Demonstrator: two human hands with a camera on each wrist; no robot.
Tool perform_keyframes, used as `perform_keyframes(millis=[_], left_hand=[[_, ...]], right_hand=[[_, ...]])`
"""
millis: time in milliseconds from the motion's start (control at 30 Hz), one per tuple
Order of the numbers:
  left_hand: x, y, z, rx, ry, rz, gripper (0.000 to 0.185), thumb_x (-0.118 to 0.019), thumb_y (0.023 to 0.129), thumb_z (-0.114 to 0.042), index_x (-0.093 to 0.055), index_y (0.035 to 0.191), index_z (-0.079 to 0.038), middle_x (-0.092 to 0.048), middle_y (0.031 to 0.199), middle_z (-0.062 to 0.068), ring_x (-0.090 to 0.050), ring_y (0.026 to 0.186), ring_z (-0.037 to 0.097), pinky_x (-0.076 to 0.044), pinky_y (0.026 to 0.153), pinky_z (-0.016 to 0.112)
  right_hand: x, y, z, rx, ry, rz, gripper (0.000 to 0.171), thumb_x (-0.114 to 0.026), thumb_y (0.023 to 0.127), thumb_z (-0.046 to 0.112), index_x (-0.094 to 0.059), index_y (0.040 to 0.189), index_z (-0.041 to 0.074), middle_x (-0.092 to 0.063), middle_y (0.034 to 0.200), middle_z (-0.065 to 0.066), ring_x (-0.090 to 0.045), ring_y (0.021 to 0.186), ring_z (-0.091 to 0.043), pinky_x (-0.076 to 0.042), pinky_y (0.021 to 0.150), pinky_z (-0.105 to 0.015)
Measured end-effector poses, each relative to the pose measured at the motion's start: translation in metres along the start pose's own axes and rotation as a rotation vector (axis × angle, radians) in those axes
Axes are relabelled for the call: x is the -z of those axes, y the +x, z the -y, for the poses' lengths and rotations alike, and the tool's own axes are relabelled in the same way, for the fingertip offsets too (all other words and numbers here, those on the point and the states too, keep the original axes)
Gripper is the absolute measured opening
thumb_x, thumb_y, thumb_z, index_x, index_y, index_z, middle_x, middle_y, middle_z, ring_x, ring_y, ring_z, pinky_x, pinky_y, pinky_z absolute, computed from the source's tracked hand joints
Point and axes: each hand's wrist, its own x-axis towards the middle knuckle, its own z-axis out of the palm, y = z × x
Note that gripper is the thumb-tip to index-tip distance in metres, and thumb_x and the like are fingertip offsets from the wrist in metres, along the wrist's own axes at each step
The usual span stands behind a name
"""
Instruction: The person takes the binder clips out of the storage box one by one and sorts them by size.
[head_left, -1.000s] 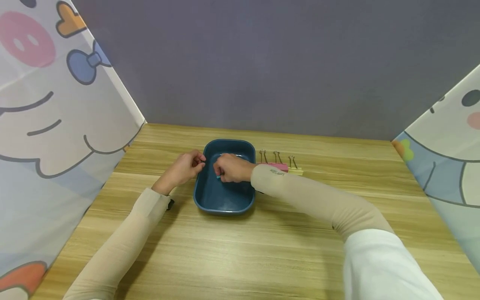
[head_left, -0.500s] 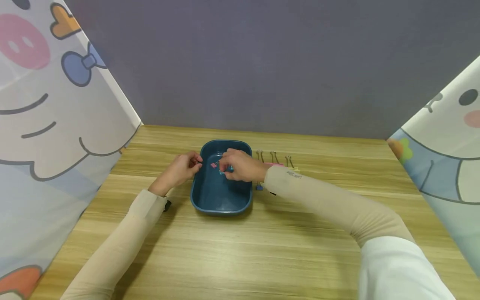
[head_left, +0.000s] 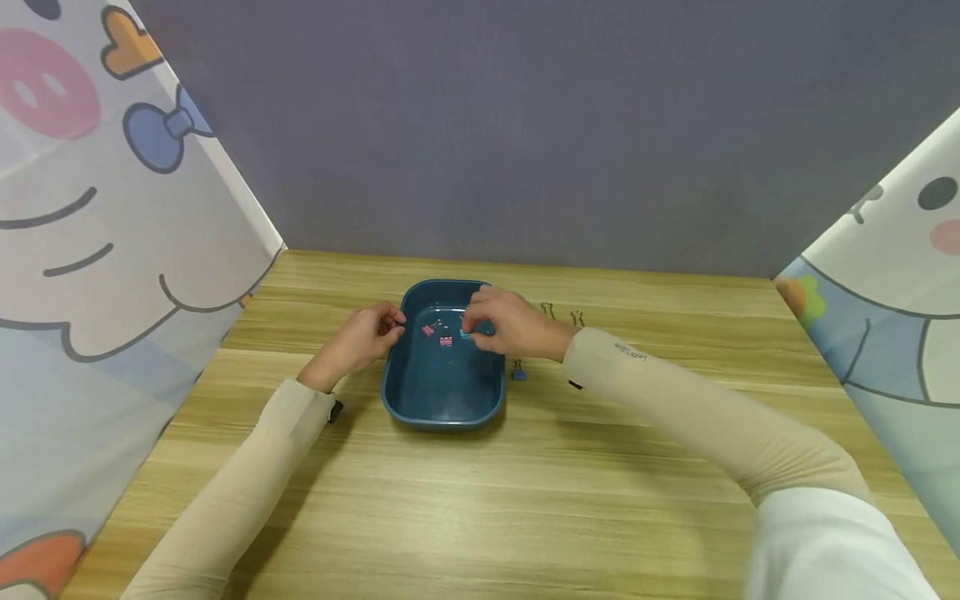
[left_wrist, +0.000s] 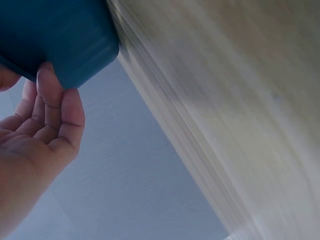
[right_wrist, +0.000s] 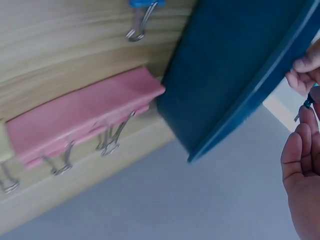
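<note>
Resting on tabletop (head_left: 450, 508): blue tray (head_left: 442, 408), rim pinched by left hand (head_left: 360, 338). Right hand (head_left: 512, 325) pinching teal clip (head_left: 465, 335) over tray. Two pink clips (head_left: 446, 341) inside, blue clip (head_left: 519, 375) beside it.

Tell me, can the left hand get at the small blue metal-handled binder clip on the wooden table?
Probably not without reaching over: the left hand holds the left rim of the dark-blue rectangular tray, which lies between hand and blue clip.
</note>
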Motion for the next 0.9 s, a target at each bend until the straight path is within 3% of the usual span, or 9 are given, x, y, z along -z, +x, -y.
perform_keyframes(millis=[200,367,600,900], left_hand=[[0.002,0.001,-0.002,-0.001,-0.016,0.002,0.015,-0.057,0.094,-0.008,-0.058,0.105,0.002,-0.06,0.087,0.01,-0.055,0.075,0.021,-0.047,0.064,0.031],[0.003,0.001,-0.002,0.001,-0.022,0.007,0.015,-0.058,0.093,-0.007,-0.058,0.105,0.002,-0.06,0.088,0.011,-0.055,0.075,0.022,-0.047,0.064,0.032],[0.002,0.0,0.0,0.003,-0.017,0.011,0.016,-0.057,0.094,-0.008,-0.058,0.106,0.003,-0.061,0.087,0.01,-0.055,0.075,0.021,-0.046,0.063,0.031],[0.0,0.0,0.001,0.002,-0.029,0.008,0.015,-0.057,0.094,-0.007,-0.058,0.105,0.003,-0.06,0.087,0.011,-0.055,0.075,0.021,-0.046,0.063,0.031]], right_hand=[[0.015,-0.026,-0.006,-0.01,0.035,-0.14,0.011,-0.068,0.079,0.0,-0.07,0.085,0.009,-0.061,0.085,0.0,-0.052,0.08,-0.019,-0.045,0.067,-0.029],[0.024,-0.044,-0.011,-0.005,0.037,-0.206,0.012,-0.07,0.078,-0.002,-0.071,0.082,0.009,-0.061,0.083,0.002,-0.053,0.08,-0.021,-0.045,0.068,-0.032],[0.022,-0.063,-0.018,-0.08,0.018,-0.182,0.012,-0.074,0.078,0.0,-0.072,0.085,0.01,-0.062,0.084,0.003,-0.052,0.083,-0.014,-0.046,0.072,-0.03],[-0.003,-0.09,-0.028,-0.11,-0.006,-0.066,0.013,-0.075,0.076,0.0,-0.071,0.084,0.009,-0.063,0.085,0.004,-0.055,0.082,-0.015,-0.048,0.075,-0.033]])
